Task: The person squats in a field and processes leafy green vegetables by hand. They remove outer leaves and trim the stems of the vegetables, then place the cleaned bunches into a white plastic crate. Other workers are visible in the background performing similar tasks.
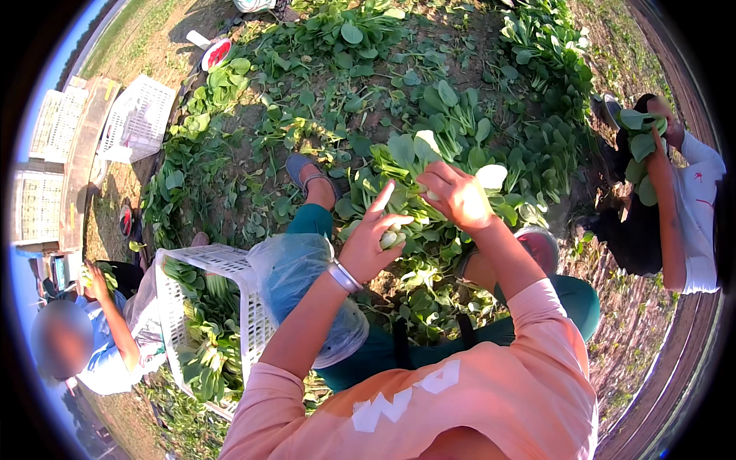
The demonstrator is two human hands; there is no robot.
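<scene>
My left hand (pixel 371 238) is curled around the pale stem ends of several leafy greens (pixel 392 237), its index finger stretched out. To its right, my right hand (pixel 454 192) grips a leafy green plant (pixel 409 150) near its base, with broad leaves reaching up and left past the fingers. Beneath both hands lie loose greens (pixel 422 210) in a heap on the ground. At my left side a white plastic crate (pixel 253 287) holds bunches of greens (pixel 213 345). A clear plastic bag (pixel 293 264) covers my left knee.
A co-worker (pixel 684 190) at the right holds greens; another person (pixel 109 328) sits at the left beyond the crate. More white crates (pixel 138 118) stand at the upper left beside a wooden board (pixel 86 161). Rows of greens (pixel 345 34) and a red-and-white round object (pixel 217 54) lie ahead.
</scene>
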